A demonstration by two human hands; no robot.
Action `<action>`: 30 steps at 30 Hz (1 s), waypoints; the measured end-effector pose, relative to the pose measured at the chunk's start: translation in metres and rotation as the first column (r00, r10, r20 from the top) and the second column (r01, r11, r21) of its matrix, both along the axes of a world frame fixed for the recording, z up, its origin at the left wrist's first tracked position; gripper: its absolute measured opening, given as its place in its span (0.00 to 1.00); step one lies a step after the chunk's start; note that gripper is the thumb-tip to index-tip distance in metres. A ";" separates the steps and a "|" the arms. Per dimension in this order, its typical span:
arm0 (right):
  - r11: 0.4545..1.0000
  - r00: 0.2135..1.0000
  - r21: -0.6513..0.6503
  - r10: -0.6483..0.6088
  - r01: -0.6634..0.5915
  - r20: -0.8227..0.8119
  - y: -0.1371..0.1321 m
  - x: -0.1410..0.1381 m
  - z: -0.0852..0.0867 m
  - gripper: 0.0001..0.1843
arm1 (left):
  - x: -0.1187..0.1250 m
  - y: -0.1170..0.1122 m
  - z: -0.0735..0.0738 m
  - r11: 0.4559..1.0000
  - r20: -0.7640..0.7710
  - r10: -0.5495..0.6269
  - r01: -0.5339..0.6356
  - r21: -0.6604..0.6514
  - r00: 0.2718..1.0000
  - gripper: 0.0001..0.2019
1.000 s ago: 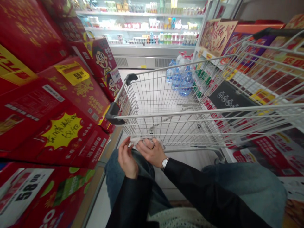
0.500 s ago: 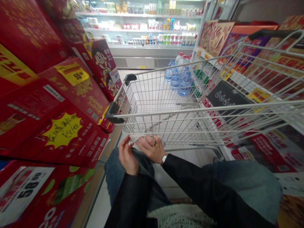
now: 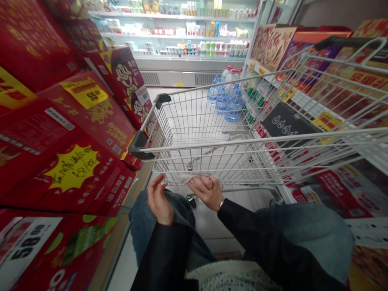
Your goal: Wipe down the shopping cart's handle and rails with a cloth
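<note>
A wire shopping cart [image 3: 194, 146] stands across in front of me, its grey-cornered end at the left. My right hand [image 3: 207, 192], with a ring and a watch, presses a thin whitish cloth or wipe [image 3: 185, 177] against the lower bar of the cart's near side. The fingers cover most of the wipe, so its exact kind is unclear. My left hand [image 3: 160, 203] is beside the cart's lower left corner, fingers bent a little and apart, with nothing visible in them. Whether its fingertips touch the wire I cannot tell.
Stacked red gift boxes [image 3: 87, 165] with yellow price signs rise close on the left. Shelves of boxed goods [image 3: 281, 121] line the right. Large water bottles [image 3: 233, 103] stand on the floor behind the cart. A lit refrigerated display [image 3: 182, 56] spans the back.
My right hand has slid to the right along the cart's lower bar with the wipe, moving away from my left hand. The left hand stays near the corner.
</note>
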State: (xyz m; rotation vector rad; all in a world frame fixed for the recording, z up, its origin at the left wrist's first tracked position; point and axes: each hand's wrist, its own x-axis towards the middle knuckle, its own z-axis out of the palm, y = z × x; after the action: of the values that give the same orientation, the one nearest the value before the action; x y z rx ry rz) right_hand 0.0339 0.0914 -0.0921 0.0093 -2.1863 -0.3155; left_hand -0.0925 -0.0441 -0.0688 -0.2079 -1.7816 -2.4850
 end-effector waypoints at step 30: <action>0.993 0.992 -0.015 -0.120 0.120 0.029 0.035 0.063 -0.015 0.15 | 0.105 0.038 -0.034 0.913 -0.137 -0.338 0.289 -0.288 0.931 0.19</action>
State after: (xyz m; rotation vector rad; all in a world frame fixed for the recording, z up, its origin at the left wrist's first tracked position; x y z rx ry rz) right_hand 0.0965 0.1261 -0.1072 -0.1279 -2.2218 -0.3673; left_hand 0.0124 -0.0058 -0.1028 -0.7758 -2.1355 -2.3072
